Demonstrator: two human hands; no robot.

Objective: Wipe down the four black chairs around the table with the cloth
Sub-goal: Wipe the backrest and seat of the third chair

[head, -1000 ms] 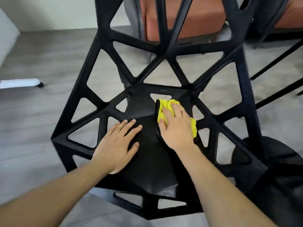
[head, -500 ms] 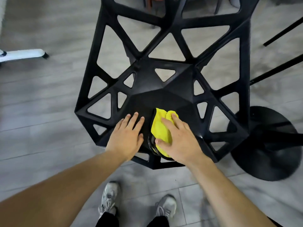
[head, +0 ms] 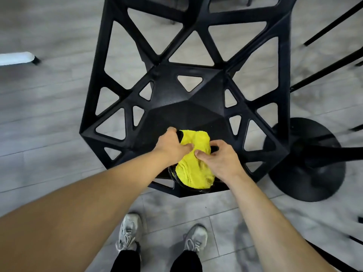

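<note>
A black chair [head: 188, 114] with triangular cut-outs stands right below me, its seat facing up. A yellow cloth [head: 193, 165] with a black edge lies bunched on the seat's front edge. My left hand [head: 172, 146] grips the cloth's upper left part with curled fingers. My right hand [head: 220, 160] pinches its right side, thumb pressed into the fabric. Both hands sit close together over the cloth.
A round black table base [head: 306, 163] stands on the grey floor just right of the chair, with thin black legs [head: 324, 69] beyond it. A white bar [head: 17, 58] lies at far left. My two shoes [head: 163, 236] are below the chair.
The cloth was dragged from the seat's middle to its front edge. My left hand left the flat seat and took hold of the cloth. The view tilted further down.
</note>
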